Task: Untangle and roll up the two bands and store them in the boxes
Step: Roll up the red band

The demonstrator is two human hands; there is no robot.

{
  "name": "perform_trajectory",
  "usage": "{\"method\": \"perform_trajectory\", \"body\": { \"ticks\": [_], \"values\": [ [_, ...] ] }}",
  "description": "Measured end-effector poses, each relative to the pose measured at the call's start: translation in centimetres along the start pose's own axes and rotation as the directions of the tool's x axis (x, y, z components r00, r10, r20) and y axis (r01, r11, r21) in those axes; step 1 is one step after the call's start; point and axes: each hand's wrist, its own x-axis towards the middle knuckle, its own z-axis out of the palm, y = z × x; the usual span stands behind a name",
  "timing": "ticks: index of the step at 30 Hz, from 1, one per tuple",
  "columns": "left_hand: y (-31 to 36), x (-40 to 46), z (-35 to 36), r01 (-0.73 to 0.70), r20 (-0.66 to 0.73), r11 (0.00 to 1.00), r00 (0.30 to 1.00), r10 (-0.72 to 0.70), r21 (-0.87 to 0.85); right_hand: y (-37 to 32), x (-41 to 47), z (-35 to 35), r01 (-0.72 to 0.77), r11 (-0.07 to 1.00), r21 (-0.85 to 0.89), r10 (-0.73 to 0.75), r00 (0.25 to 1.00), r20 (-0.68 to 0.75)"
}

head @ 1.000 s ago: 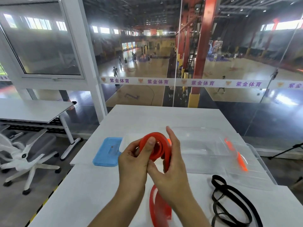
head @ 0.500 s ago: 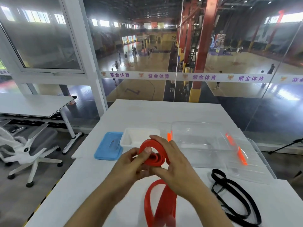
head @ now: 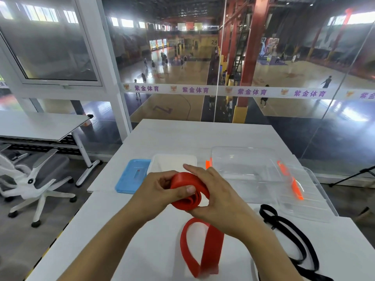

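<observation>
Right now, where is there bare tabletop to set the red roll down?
Bare white tabletop lies beyond the white tray and clear plastic box, and left of the hanging red rubber band. Right is crowded: the black loop band and clear lid.

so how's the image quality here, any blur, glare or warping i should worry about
Head view: wide-angle warping bends the window frame and table edges; the hanging loop of the red band is motion-smeared, while the coil between left hand and right hand stays fairly sharp; the glass wall carries bright reflections at right; the clear box shows soft glare; the black band reads crisp.
</observation>
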Motion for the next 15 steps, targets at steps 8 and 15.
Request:
{"method": "perform_trajectory", "body": {
  "ticks": [8, 15],
  "values": [
    [0.2, -0.2, 2.5, -0.104, -0.303, 0.975, 0.952, 0.041, -0.195, -0.6, -0.5, 1.3, -0.029, 0.95, 0.311, 0.095, 0.975, -0.2],
    [0.7, -0.3, 5.0, -0.126, -0.481, 0.903, 0.871, -0.097, -0.411, -1.1, -0.2, 4.9, -0.008, 0.913, 0.408, 0.15, 0.936, -0.318]
  ]
}}
